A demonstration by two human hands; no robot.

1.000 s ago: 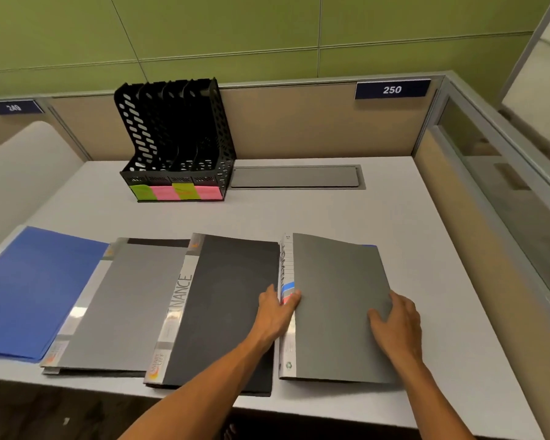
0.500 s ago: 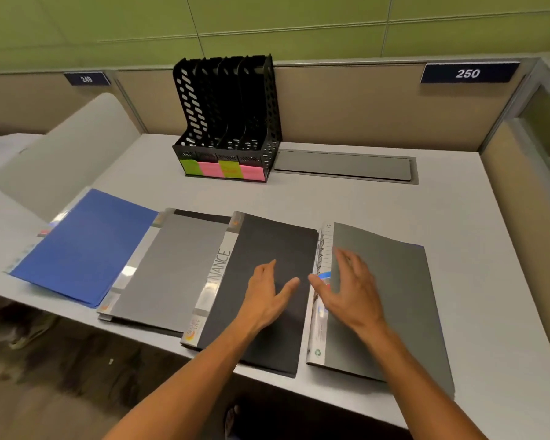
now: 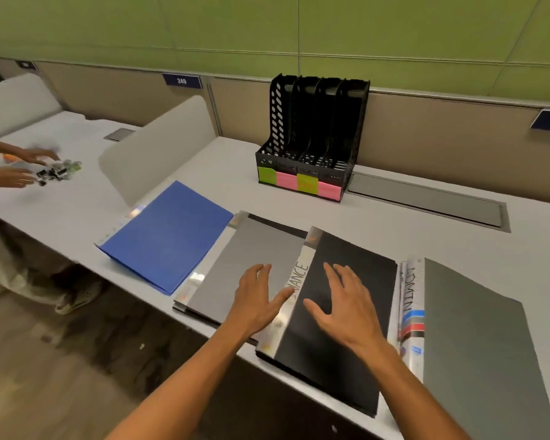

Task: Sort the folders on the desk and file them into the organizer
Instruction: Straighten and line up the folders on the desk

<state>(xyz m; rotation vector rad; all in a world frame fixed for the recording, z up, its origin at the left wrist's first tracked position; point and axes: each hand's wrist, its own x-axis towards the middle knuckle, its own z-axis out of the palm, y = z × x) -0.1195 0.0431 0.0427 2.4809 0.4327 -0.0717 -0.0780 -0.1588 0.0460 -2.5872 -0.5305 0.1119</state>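
Both hands have left the dark grey folder at about 4 o'clock and moved left onto its neighbours. The right hand, which was over that folder's spine half a second ago, now lies with its fingers straight and spread on the black folder at 6 o'clock, the one whose spine reads as FINANCE. The left hand has slid off the black cover and rests, fingers straight and slightly apart, on the light grey folder just beside it at 7 o'clock, thumb touching the FINANCE spine. Neither hand grips anything. The blue folder lies untouched at 9 o'clock, and the organizer at 12 o'clock holds nothing I can see. I judge that sorting has shifted to the black folder, with filing not begun.
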